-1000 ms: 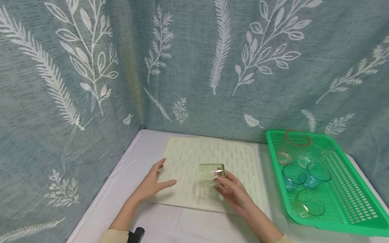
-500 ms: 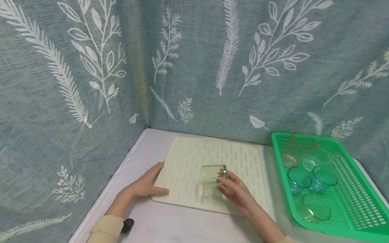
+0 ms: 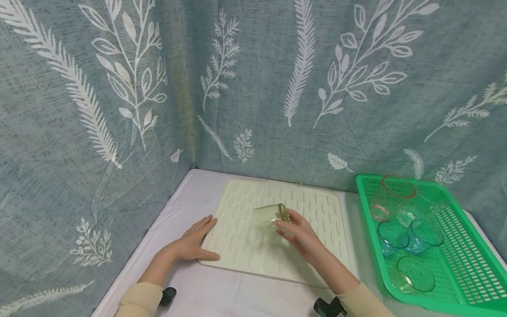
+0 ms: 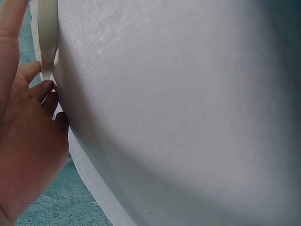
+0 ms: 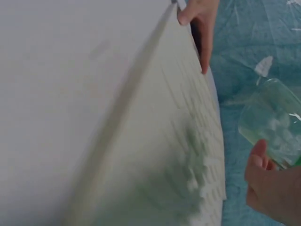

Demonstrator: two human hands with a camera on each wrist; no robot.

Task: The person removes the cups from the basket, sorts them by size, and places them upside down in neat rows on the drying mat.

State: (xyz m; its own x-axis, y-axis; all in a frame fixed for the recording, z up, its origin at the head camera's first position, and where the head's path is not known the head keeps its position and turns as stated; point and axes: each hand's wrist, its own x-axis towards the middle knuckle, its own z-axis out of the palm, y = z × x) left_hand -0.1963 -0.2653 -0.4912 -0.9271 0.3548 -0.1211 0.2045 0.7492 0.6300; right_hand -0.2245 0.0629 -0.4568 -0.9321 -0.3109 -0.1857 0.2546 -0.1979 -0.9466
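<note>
A pale green drinking glass (image 3: 264, 219) hangs tilted over the cream ridged mat (image 3: 273, 189), its base up to the right and its mouth toward the lower left. My right hand (image 3: 302, 235) grips it near the base with thumb and fingers. In the right wrist view the clear glass (image 5: 273, 117) rises beyond that hand's thumb. My left hand (image 3: 191, 245) rests at the mat's front left corner, thumb and fingers spread along its edges. The left wrist view has its fingertips beside the mat's edge (image 4: 48, 33), down at the white cloth.
A green plastic basket (image 3: 366, 211) stands to the right. Inside are a red-rimmed glass (image 3: 381, 212), two blue glasses (image 3: 392, 237), a clear glass (image 3: 429, 204) and a yellow-green one (image 3: 413, 275). Patterned curtains (image 3: 253, 88) rise behind and at the left.
My left hand has come down from above the mat to its left corner. My right hand has tipped the glass from nearly level to a slant, mouth lower. The head view has shifted slightly.
</note>
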